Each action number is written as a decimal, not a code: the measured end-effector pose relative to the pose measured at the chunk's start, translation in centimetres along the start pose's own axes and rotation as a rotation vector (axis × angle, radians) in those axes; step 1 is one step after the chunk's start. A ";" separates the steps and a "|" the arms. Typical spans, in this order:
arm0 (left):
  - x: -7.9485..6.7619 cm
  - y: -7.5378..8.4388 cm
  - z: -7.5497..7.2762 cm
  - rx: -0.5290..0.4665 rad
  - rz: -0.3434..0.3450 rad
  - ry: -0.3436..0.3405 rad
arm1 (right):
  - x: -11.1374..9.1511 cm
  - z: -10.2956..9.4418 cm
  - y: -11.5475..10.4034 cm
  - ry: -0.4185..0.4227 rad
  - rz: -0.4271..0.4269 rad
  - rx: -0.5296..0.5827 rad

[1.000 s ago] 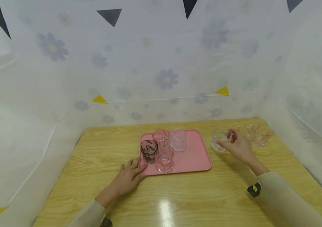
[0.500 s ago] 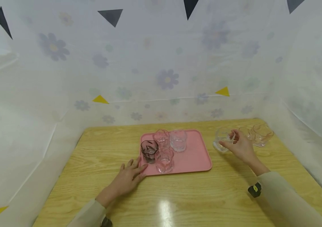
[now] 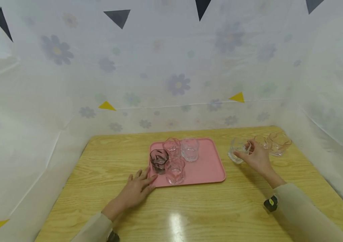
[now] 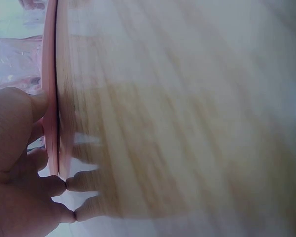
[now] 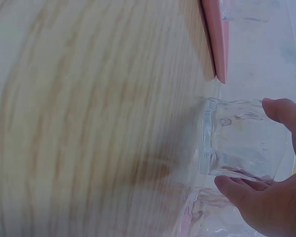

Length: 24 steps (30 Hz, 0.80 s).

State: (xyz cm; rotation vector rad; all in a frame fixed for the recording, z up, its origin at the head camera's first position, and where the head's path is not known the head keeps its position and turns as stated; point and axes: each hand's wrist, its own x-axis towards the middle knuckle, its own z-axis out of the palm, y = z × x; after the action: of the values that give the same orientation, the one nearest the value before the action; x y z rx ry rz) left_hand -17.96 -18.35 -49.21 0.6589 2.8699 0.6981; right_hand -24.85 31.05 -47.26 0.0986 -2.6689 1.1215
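A clear, faceted glass tumbler (image 3: 236, 150) is pinched between thumb and fingers by the right hand (image 3: 257, 160), just right of a pink rectangular tray (image 3: 209, 168), on which four glass tumblers (image 3: 175, 172) are grouped and whose near left corner is touched by the loosely spread fingers of the left hand (image 3: 133, 192).

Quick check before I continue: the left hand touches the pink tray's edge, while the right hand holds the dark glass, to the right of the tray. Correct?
Not quite: the right hand holds a clear glass there. The head view shows the dark glass standing on the pink tray. The rest is right.
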 end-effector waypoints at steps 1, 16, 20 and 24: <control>0.0 0.0 0.0 0.001 0.002 0.001 | 0.0 0.0 0.0 -0.001 0.003 0.003; -0.1 0.3 -0.3 0.004 0.003 -0.002 | -0.1 -0.4 -0.6 -0.066 0.076 0.011; -0.2 0.3 -0.3 0.005 0.003 -0.003 | 0.0 -1.0 -1.2 -0.093 0.105 0.021; -0.2 0.3 -0.3 0.003 0.002 -0.006 | 0.0 -1.8 -2.3 -0.071 0.100 0.004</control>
State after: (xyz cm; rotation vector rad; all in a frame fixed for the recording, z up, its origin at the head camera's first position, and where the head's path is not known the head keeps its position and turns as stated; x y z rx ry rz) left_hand -17.73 -18.33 -48.85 0.6628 2.8660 0.6913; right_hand -24.12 30.70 -44.50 0.0063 -2.7618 1.1738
